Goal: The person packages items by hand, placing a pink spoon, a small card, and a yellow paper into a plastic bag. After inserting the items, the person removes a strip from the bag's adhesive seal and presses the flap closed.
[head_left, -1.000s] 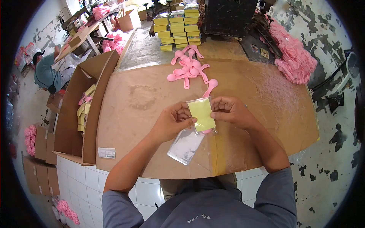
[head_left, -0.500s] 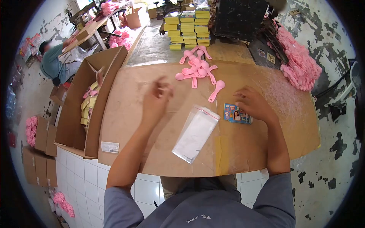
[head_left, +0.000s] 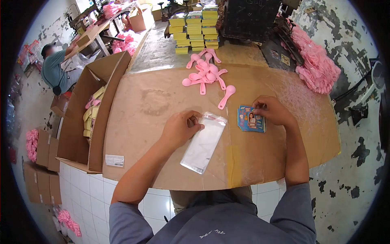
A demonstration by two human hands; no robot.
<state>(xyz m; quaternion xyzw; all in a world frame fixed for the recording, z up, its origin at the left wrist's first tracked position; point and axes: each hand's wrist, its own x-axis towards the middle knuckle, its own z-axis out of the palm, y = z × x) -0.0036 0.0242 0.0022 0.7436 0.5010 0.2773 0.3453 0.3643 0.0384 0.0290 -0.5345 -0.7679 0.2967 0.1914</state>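
Note:
My left hand (head_left: 183, 129) is at the upper left edge of the stack of clear plastic bags (head_left: 205, 142), thumb and forefinger nearly together at the edge; whether a bag is between them is too small to tell. My right hand (head_left: 271, 111) has its fingertips pinched at the top right of the blue picture cards (head_left: 250, 120), which lie in a small pile. Beyond the bags lies a heap of pink spoons (head_left: 208, 74), with a single pink spoon (head_left: 227, 96) nearer to me.
An open cardboard box (head_left: 106, 118) holding yellow-backed cards stands at the left. Yellow stacks (head_left: 196, 30) rise at the back beside a black metal block (head_left: 248, 20). Pink items (head_left: 319, 61) are heaped at the right. Another person (head_left: 57, 67) sits at the far left.
My left hand has come down and right to the bags from above the cardboard. My right hand has closed its fingertips at the cards' top edge. The view has shifted slightly.

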